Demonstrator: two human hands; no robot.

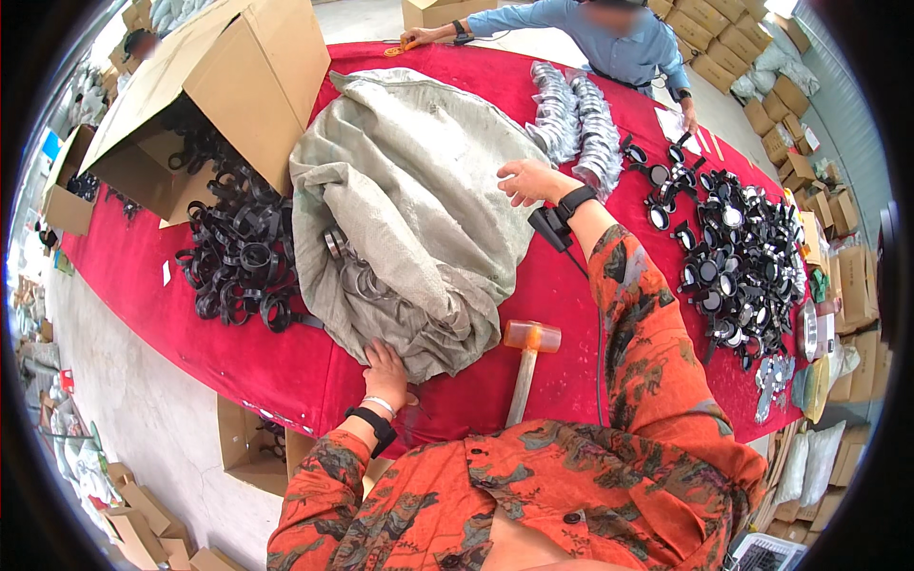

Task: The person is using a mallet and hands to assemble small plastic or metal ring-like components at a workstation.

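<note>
A large grey-beige woven sack lies on the red-covered table in front of me. Its mouth is folded back, and several metal-coloured rings show inside. At the sack's near edge, my left hand rests against the cloth with thumb and fingers apart. My right hand is over the sack's right side, its fingers spread and nothing in them; whether it touches the cloth I cannot tell. A mallet with an amber head and pale handle lies to the right of the sack.
Black ring-shaped bands spill from a tipped cardboard box at left. Rows of plastic-wrapped parts stand at the back. Black round pieces are heaped at right. A person in a blue shirt stands across the red table.
</note>
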